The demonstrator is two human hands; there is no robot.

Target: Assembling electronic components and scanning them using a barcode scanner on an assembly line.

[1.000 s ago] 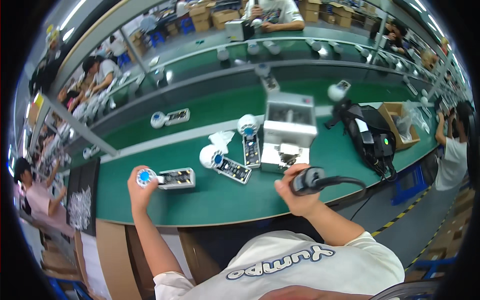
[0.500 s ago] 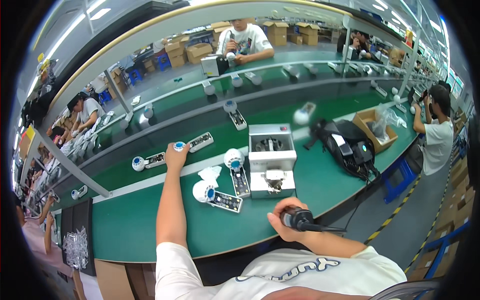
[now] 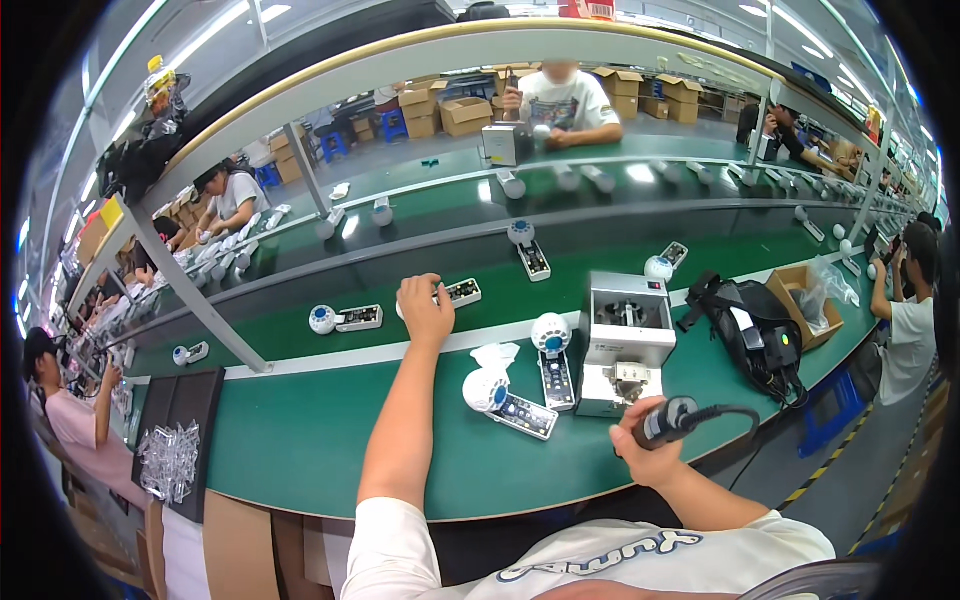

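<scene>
My left hand (image 3: 425, 312) is closed over the round head of a white ball-headed device (image 3: 461, 293) on the green belt. Its fingers hide most of that head, and the open body with circuit parts sticks out to the right. My right hand (image 3: 648, 447) grips a black corded electric screwdriver (image 3: 668, 424) close in front of a silver desktop machine (image 3: 627, 335). On the bench left of the machine, two similar devices lie open, one upright-facing (image 3: 554, 362) and one slanted (image 3: 510, 405). A crumpled white piece (image 3: 495, 356) lies behind them.
A black tray (image 3: 178, 440) of clear plastic parts sits at the bench's left end. To the right are a black backpack (image 3: 750, 335) and a cardboard box (image 3: 808, 308). More devices, such as one on the left (image 3: 345, 318), lie along the belt. Co-workers sit across and at both sides.
The whole view has swung left, so things appear farther right. Devices on the belt have drifted left relative to the machine. My left hand now covers the device's head more fully.
</scene>
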